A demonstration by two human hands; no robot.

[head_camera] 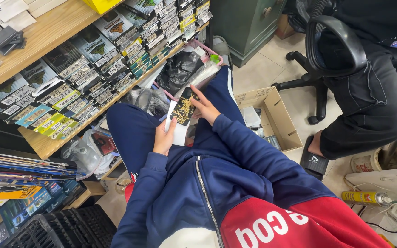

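left hand [164,138]: at 6 o'clock of the card, fingers pinching white backing card [178,130] from below, steadying it
right hand [204,109]: at 3 o'clock, fingertips pinching black phone case [183,109] flat on card
beyond: pink basket [203,49] at 12 o'clock; shelf of boxed cases [88,76] at 10 o'clock

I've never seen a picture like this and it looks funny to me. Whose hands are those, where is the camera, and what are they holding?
The camera sits on a person's head and looks down, so you see their own lap and blue sleeves. Their left hand and right hand together hold a black phone case with a gold drawing and a white card behind it. In front is a wooden shelf packed with small boxes. A pink basket holds dark bags, and a cardboard box stands on the floor. Another person sits on an office chair nearby.
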